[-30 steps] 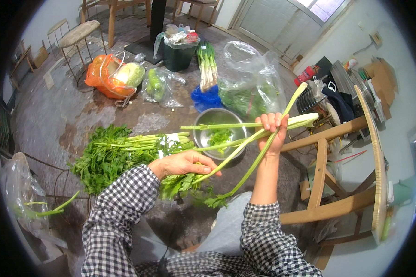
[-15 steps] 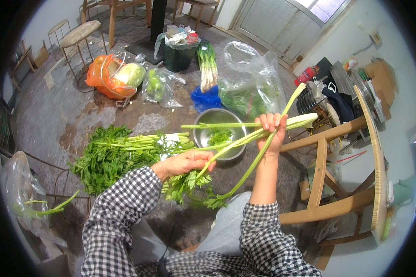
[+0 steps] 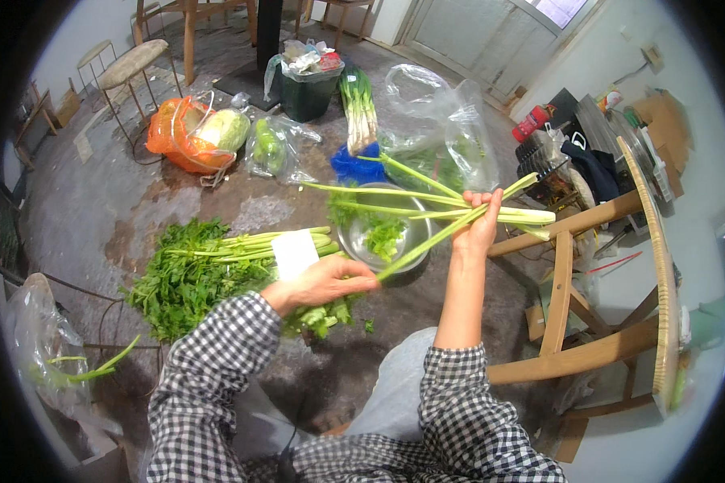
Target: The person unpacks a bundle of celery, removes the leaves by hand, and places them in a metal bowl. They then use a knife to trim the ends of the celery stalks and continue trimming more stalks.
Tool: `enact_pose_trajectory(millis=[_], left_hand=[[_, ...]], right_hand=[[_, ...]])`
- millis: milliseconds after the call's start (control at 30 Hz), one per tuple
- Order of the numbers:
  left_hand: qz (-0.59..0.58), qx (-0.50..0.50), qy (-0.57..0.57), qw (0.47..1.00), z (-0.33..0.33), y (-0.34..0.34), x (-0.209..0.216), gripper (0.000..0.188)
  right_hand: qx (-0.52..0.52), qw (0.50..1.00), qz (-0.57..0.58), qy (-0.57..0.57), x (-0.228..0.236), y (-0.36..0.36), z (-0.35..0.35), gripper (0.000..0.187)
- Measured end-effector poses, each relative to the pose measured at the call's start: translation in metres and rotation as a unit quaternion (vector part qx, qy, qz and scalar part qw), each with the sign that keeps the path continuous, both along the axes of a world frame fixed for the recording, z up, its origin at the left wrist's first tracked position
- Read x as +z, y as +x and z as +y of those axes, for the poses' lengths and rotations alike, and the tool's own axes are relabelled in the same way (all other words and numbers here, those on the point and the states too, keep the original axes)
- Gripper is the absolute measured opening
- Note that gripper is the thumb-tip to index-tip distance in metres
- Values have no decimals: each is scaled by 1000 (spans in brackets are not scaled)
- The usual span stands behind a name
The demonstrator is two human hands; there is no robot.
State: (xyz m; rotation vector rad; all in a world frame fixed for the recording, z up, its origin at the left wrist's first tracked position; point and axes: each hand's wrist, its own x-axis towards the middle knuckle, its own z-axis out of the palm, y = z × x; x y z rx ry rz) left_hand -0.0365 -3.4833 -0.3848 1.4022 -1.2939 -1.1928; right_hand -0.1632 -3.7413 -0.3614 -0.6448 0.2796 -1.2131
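My right hand [image 3: 479, 225] is closed around several pale green celery stalks [image 3: 427, 211], which fan out leftward over a steel bowl [image 3: 421, 256]. Green leaves [image 3: 384, 238] lie inside the bowl. My left hand [image 3: 330, 282] has its thumb and fingers together at the lower end of one stalk; its fingertips partly hide that end. Leafy celery pieces [image 3: 322, 315] show just beneath this hand, and whether it grips them I cannot tell. Left of the bowl a large leafy celery bunch [image 3: 187, 274] rests on the floor, with a white paper [image 3: 295, 253] over its stalks.
Beyond the bowl are spring onions [image 3: 358, 109], a clear plastic bag of greens [image 3: 439, 157], a lined bin [image 3: 306, 92] and an orange net bag [image 3: 181, 137] with cabbage. A wooden chair [image 3: 560, 290] lies tipped at right. Another plastic bag [image 3: 44, 346] hangs at left.
The stalk that drooped toward my lap has swung up among the others in my right hand, which has dropped slightly. The leaves no longer cover the white paper.
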Motion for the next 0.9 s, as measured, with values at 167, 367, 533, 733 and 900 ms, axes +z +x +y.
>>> enact_pose_trajectory(millis=[167,367,533,733,900], left_hand=[[-134,45,-56,988,-5,-7,-18,30],[-171,127,-206,955,-8,1,-31,22],[-209,81,-252,942,-5,10,-25,18],[-123,87,-147,978,-3,2,-34,15],[7,94,-18,995,-13,-3,-53,33]], right_hand=[[-106,991,68,43,-20,-6,-25,34],[-99,985,139,33,-39,-23,-65,32],[-64,995,69,18,-44,-25,-73,31],[-65,994,75,34,-38,-24,-65,34],[-135,986,98,25,-33,-10,-45,21]])
